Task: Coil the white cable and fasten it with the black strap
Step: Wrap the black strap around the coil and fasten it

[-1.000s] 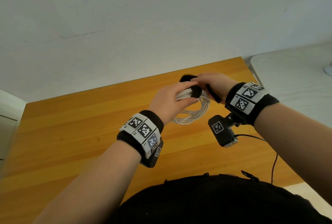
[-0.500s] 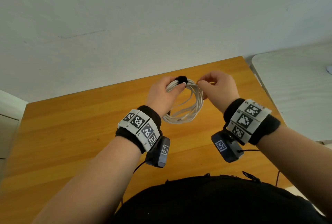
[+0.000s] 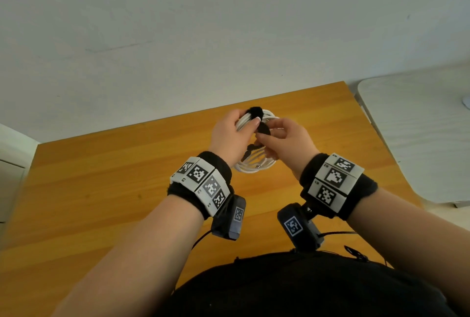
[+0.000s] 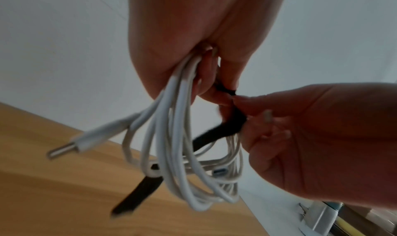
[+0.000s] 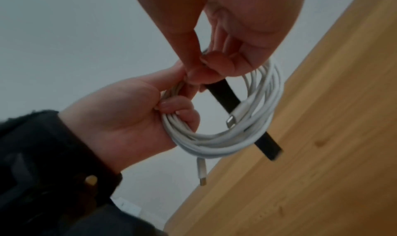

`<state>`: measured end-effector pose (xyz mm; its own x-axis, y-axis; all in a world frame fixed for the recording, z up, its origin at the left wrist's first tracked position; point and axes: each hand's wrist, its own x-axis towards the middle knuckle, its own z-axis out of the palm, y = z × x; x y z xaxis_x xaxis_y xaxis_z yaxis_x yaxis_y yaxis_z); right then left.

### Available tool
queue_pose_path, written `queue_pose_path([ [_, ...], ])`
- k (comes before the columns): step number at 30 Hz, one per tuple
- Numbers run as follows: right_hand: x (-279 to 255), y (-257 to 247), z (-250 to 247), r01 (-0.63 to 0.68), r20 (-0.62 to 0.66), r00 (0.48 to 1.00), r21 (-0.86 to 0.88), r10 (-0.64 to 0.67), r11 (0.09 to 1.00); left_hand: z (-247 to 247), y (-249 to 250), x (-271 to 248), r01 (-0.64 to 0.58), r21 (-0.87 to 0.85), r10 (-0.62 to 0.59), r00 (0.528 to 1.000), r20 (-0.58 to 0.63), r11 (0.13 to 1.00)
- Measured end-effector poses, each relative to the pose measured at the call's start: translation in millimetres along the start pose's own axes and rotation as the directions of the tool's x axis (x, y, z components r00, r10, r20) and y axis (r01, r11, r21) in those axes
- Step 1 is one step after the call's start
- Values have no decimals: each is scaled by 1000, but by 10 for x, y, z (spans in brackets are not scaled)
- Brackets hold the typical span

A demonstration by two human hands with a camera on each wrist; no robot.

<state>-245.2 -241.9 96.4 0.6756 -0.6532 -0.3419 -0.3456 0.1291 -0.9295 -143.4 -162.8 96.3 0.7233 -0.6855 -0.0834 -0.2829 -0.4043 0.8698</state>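
The white cable (image 3: 254, 168) (image 4: 178, 137) (image 5: 214, 142) is wound into a coil of several loops and hangs above the wooden table (image 3: 101, 189). My left hand (image 3: 229, 136) (image 5: 128, 113) grips the top of the coil, fingers curled round the strands. The black strap (image 3: 255, 112) (image 4: 214, 136) (image 5: 223, 96) is wrapped over the coil's top beside my left thumb. My right hand (image 3: 284, 138) (image 4: 300, 129) pinches the strap just below that wrap. The strap's loose tail (image 5: 268, 146) hangs down through the coil. Both metal plugs dangle free.
The orange wooden table (image 5: 300, 154) lies under the hands, with a pale wall behind it. A white tabletop (image 3: 419, 138) adjoins on the right. A thin black wire (image 3: 338, 233) runs from the right wrist camera over the table's near edge.
The right hand has come in from the right and taken the strap below the coil's top. The left hand has raised the coil slightly, and the strap's tail now hangs down.
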Motion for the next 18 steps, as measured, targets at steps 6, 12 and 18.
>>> queue_pose_path([
  [6, -21, -47, -127, 95, 54, 995, -264, -84, 960, -33, -44, -9, -90, 102, 87, 996, 34, 991],
  [12, -92, -153, -192, 284, 71, 950, -604, -304, 745, -86, -77, 54, -117, 251, 110, 993, 41, 961],
  [18, 46, -255, -271, 328, 8, 902, -662, -431, 674, -44, 49, 30, -207, 315, 160, 973, 168, 926],
])
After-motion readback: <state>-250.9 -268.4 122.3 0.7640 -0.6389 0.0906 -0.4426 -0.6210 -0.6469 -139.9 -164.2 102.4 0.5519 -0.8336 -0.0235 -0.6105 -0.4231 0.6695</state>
